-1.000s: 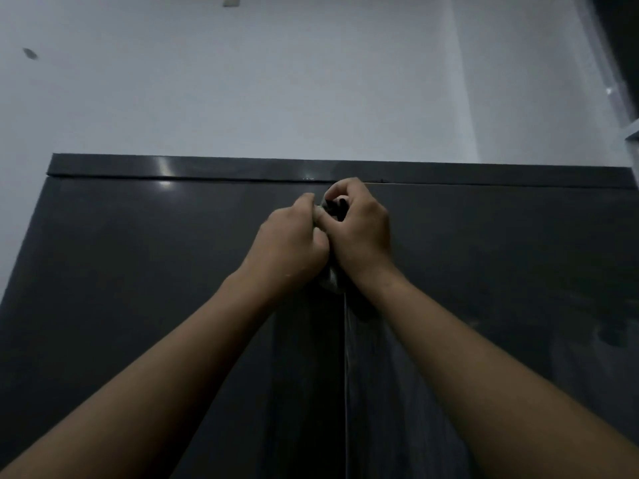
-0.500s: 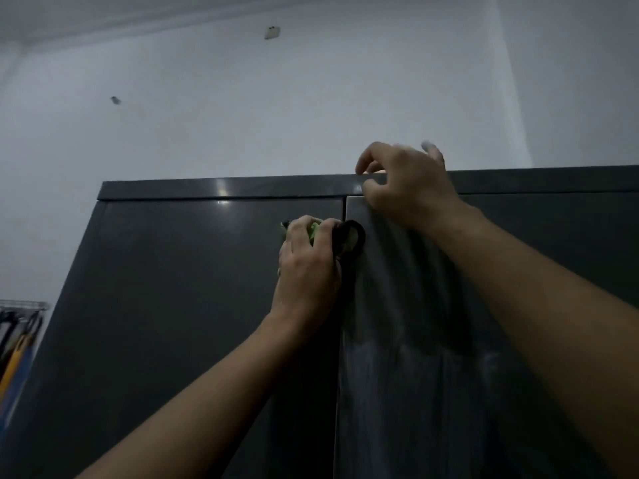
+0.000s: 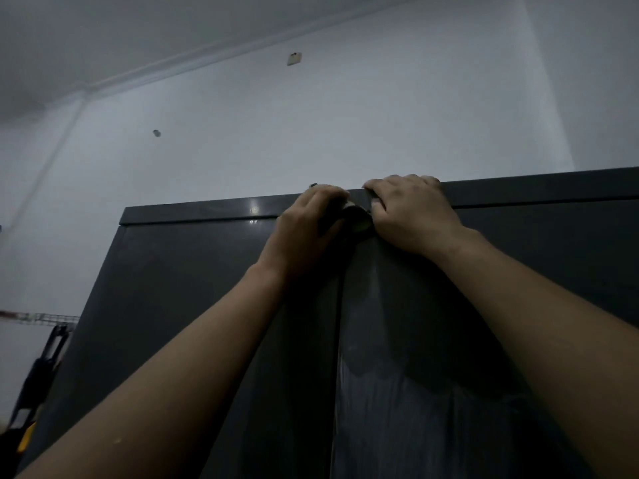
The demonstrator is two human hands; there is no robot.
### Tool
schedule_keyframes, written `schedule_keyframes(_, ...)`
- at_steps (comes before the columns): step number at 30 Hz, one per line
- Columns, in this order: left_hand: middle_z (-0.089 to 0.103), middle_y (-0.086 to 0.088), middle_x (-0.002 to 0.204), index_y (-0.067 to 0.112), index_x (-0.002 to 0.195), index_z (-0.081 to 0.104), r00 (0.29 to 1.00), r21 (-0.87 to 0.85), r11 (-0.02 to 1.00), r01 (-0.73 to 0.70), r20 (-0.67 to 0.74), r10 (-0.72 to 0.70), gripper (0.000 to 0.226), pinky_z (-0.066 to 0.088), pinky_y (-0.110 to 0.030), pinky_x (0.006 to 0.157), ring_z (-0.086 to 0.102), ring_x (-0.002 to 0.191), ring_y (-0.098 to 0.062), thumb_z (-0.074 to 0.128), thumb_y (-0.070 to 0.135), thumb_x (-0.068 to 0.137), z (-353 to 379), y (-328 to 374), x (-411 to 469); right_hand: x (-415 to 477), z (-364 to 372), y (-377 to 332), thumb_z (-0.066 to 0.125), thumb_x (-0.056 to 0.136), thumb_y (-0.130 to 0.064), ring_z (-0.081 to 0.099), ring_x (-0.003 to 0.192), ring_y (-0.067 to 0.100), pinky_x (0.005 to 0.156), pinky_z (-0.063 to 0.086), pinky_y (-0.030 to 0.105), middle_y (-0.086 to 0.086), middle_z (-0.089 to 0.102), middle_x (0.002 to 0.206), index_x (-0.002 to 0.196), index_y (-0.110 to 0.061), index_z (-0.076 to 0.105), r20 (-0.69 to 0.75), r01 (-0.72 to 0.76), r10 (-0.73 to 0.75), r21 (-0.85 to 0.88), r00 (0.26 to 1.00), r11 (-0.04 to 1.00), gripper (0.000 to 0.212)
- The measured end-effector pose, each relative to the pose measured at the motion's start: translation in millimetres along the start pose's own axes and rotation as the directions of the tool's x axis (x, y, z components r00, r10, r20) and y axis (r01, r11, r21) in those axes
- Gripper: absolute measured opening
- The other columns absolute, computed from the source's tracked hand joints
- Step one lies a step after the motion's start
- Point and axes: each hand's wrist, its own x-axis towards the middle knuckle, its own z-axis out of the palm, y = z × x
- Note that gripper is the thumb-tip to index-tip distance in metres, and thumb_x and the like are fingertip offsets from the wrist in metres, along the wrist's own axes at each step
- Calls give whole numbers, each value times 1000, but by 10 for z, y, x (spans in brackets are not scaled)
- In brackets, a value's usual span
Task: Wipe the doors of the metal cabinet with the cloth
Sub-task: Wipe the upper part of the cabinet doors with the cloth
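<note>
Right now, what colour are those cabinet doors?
Metal cabinet doors: dark grey, best in head view.

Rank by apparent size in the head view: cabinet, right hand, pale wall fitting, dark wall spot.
1. Metal cabinet
2. Right hand, enlarged by nearness to the camera
3. Pale wall fitting
4. Dark wall spot, only slightly smaller than the fitting

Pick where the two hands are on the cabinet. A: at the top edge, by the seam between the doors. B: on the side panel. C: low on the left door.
A: the left hand and right hand sit at the top edge of the cabinet, either side of the door seam, cloth between them.
</note>
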Motion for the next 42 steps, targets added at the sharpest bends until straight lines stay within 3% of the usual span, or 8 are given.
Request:
schedule_keyframes(3,68,-2,114,12,117,65,988,64,988,144,-60,-140,30,41,-14,85,63,103,-17,68,28,91,-88,-82,-14,-30,13,7,36,101,-28,42,133,24,111,21,38,2,52,144,142,-24,46,8,-1,2,-22,1000,1000,43)
schedule_keyframes(13,68,-8,108,14,118,61,830,39,846,532,-219,-512,28,38,-28,78,62,99,-29,61,25,92,-270,-380,-172,-34,-21,-112,37,98,-24,42,133,24,112,19,38,1,51,146,143,-25,48,40,-78,79,-30,996,996,46)
schedule_keyframes(18,56,-15,124,5,126,54,983,-8,983,183,28,-183,48,45,-38,98,54,114,-30,67,33,89,-88,-40,-111,-2,-5,-210,26,78,-30,48,128,30,108,25,39,6,56,142,139,-24,55,24,-138,139,-44,990,989,68)
schedule_keyframes(23,54,-11,129,7,125,54,993,-83,996,41,111,-32,33,44,-37,97,56,113,-29,58,24,97,-261,-247,-103,23,-43,-408,30,77,-35,54,124,31,105,33,40,11,62,135,132,-20,62,14,-220,221,-69,975,973,65)
schedule_keyframes(28,59,-7,123,9,121,57,995,-116,991,68,79,-59,24,40,-29,90,59,109,-25,55,21,99,-510,-727,-216,124,-28,-884,35,73,-49,55,122,30,104,38,41,6,60,135,134,-26,59,103,-222,237,-138,966,965,70)
schedule_keyframes(32,60,-4,124,10,122,58,996,-115,993,35,81,-26,26,52,-39,90,61,108,-25,56,23,99,-756,-1271,-355,286,57,-1303,49,86,-41,50,129,22,109,38,39,0,54,143,139,-26,55,153,-166,170,-39,974,985,56)
schedule_keyframes(38,62,-4,123,11,123,58,984,-52,983,176,33,-174,34,49,-36,88,61,107,-27,63,11,89,-1080,-1920,-569,373,510,-1772,45,94,-46,12,152,21,124,6,46,-4,19,165,158,-26,21,240,-73,109,-157,965,985,71)
schedule_keyframes(42,60,-6,123,11,122,57,951,-58,950,306,-19,-307,35,41,-31,84,58,105,-28,62,10,88,-1150,-2108,-644,347,659,-1917,36,80,-54,11,152,23,124,4,42,-5,23,163,156,-27,27,123,-160,172,-103,977,982,81)
